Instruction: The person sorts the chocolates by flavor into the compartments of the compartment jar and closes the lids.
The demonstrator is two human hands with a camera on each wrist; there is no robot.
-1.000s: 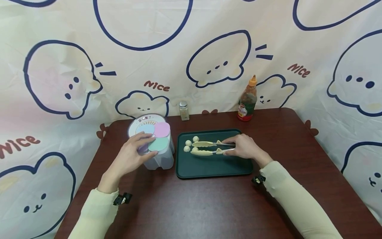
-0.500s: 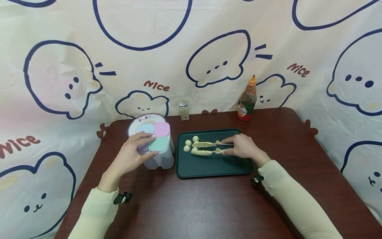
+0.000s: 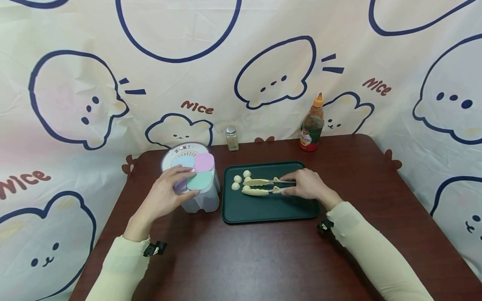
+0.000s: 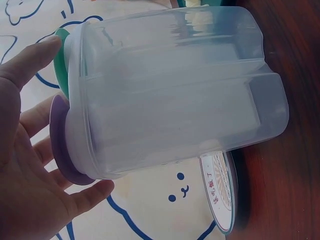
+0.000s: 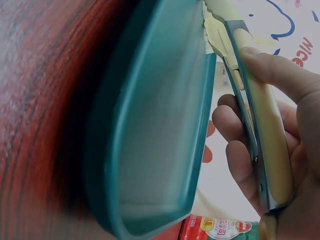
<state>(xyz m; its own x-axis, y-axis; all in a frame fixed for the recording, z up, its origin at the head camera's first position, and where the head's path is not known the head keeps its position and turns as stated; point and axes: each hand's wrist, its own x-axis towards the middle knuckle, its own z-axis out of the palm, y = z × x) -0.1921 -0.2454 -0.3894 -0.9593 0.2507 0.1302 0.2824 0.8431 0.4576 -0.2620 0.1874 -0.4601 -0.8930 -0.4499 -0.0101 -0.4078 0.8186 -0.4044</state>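
Note:
My left hand (image 3: 165,190) lies over the top of a clear storage container (image 3: 203,202) with pastel lids. In the left wrist view its thumb touches the edge of the green lid (image 4: 61,62), and its fingers spread around the purple lid (image 4: 62,145). My right hand (image 3: 310,184) grips a pair of cream-tipped tongs (image 3: 260,182) by the handles, low over a dark green tray (image 3: 271,211). The tongs' tips are parted and point left. Several small white balls (image 3: 237,179) sit at the tray's left end, one of them partly between the tips.
Behind the container leans a round white plate-like disc (image 3: 180,151) with printed characters. A small glass shaker (image 3: 232,139) and a red sauce bottle (image 3: 312,125) with an orange nozzle stand at the back of the brown table (image 3: 263,259), by a cartoon-printed cloth (image 3: 211,83).
The tongs' tips have shifted very slightly right and a little closer together. The left hand stays on the container, and the balls and tray keep their places.

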